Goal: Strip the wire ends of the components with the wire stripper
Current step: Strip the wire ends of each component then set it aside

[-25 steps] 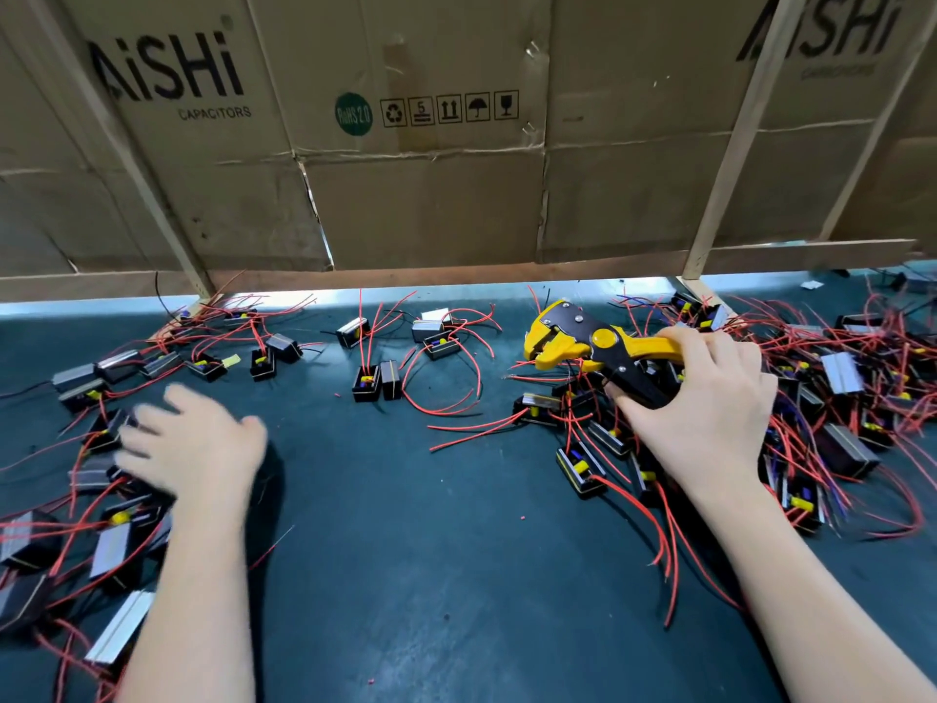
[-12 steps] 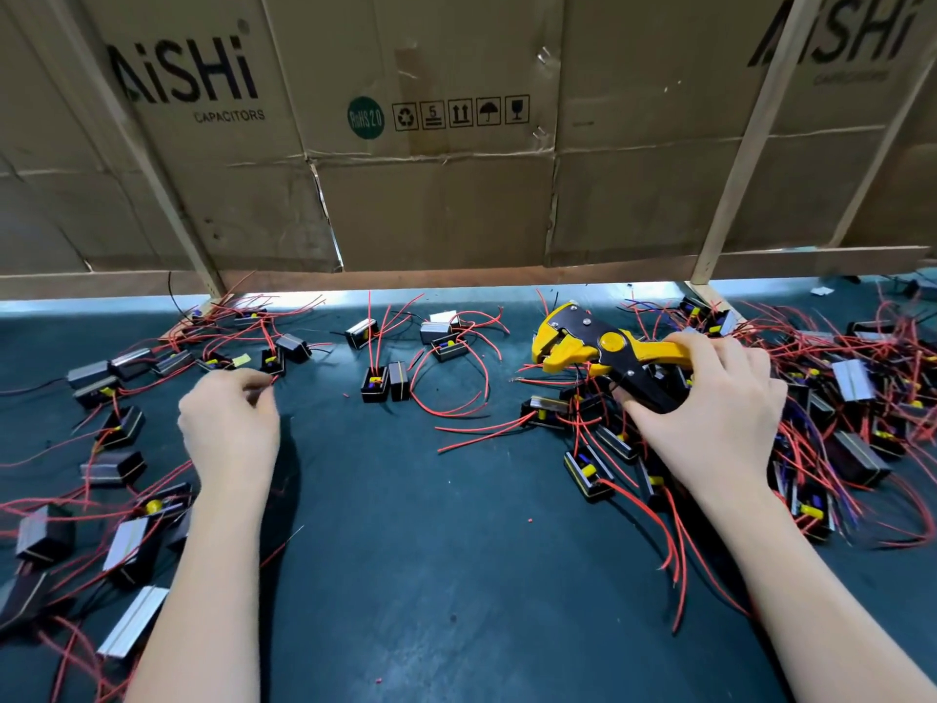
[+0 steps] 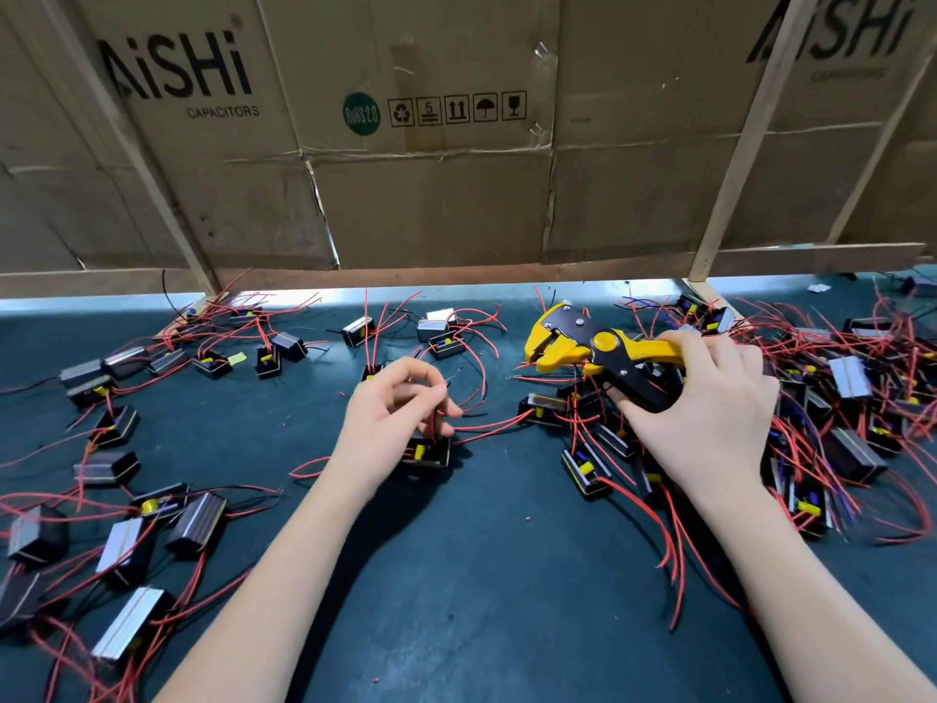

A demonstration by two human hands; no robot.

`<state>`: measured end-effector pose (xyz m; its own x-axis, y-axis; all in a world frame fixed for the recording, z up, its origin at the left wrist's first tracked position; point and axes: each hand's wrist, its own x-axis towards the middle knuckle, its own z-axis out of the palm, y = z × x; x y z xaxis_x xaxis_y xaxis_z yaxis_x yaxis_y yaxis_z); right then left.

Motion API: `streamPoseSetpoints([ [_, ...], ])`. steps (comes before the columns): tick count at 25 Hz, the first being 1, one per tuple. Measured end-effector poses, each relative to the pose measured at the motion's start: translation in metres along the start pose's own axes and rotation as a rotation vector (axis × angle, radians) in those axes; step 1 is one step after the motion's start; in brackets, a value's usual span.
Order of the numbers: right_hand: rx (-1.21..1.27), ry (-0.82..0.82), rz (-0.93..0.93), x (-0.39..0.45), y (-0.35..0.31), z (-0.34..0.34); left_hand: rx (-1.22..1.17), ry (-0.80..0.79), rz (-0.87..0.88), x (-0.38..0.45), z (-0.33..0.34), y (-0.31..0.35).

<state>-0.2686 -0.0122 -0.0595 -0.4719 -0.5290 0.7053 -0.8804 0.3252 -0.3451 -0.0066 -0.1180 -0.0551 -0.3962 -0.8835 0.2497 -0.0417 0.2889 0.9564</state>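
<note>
The left hand [image 3: 400, 408] pinches a red wire [image 3: 431, 423] rising from a black component [image 3: 427, 454] on the green mat [image 3: 507, 575]; right of that component, the right hand [image 3: 710, 403] grips the yellow wire stripper [image 3: 593, 347], its head apparently open; more components [image 3: 862, 398] lie piled beyond.

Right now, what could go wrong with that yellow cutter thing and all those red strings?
1. The left hand pinches a red wire close to its bare end, so those fingers might get nipped if the wire stripper closes too near them.
2. Loose red wires loop all around the component under that hand, so lifting it may snag and drag neighbouring parts.
3. The right hand grips the stripper over a tangled pile; a stray wire could catch in it.
</note>
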Motion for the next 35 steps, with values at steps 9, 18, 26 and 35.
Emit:
streamPoseSetpoints([
  [9, -0.017, 0.006, -0.052, -0.009, -0.014, 0.006, -0.022, -0.129, 0.024, -0.007, 0.021, 0.002],
  [18, -0.044, -0.016, -0.145, -0.013, -0.023, 0.008, -0.106, -0.157, -0.01, -0.005, 0.026, -0.005],
  [26, -0.058, -0.032, -0.202, -0.012, -0.024, 0.004, -0.098, -0.173, 0.007, -0.004, 0.027, -0.006],
  [35, -0.013, -0.084, -0.202, -0.01, -0.026, 0.001, -0.09, -0.188, 0.012, -0.006, 0.024, -0.005],
])
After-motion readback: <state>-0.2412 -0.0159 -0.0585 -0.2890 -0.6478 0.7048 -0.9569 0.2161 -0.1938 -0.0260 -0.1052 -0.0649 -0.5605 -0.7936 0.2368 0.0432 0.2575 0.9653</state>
